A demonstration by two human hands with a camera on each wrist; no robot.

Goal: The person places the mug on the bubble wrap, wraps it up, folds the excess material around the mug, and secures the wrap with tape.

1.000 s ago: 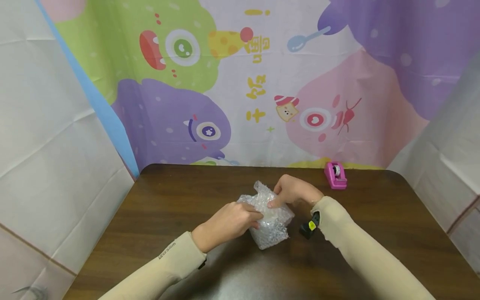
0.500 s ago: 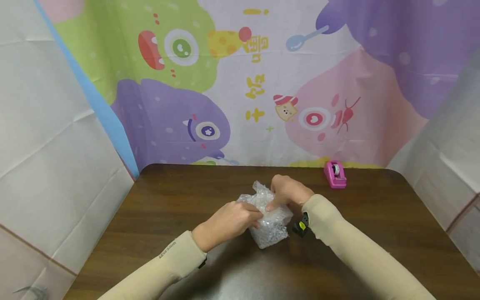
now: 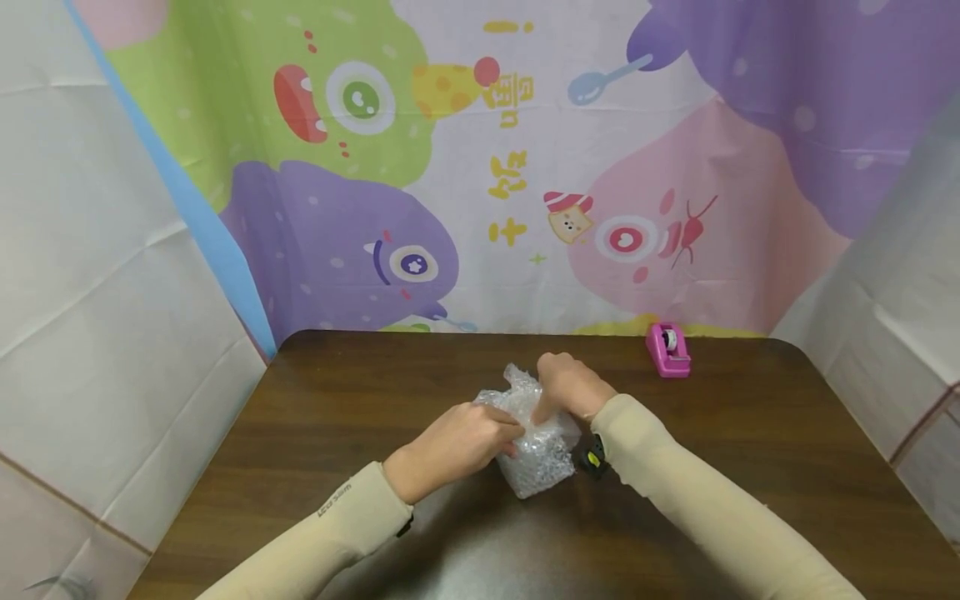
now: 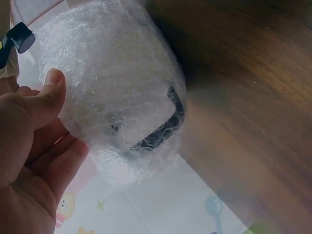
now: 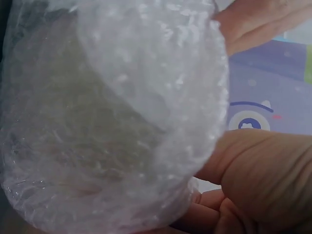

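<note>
A bundle wrapped in clear bubble wrap (image 3: 534,468) stands on the wooden table between my hands. Through the plastic in the left wrist view, a black curved strip (image 4: 168,127) shows against something pale; the rest of the wrapped thing is blurred by the bubbles. My left hand (image 3: 461,440) grips the top left of the wrap, thumb on the near side and fingers bent behind. From the right, my right hand (image 3: 572,387) holds the wrap's upper edge with thumb and fingers. An overlapping flap of bubble wrap (image 5: 146,63) lies across the bundle in the right wrist view.
A pink tape dispenser (image 3: 670,352) with a roll in it stands near the back right edge of the brown table (image 3: 360,367). Behind the table hangs a cartoon-printed cloth (image 3: 480,283), with pale sheets on both sides.
My right hand and forearm have shifted a little left, further over the bundle, pulling the wrap's right side inward. My left hand has stayed in place.
</note>
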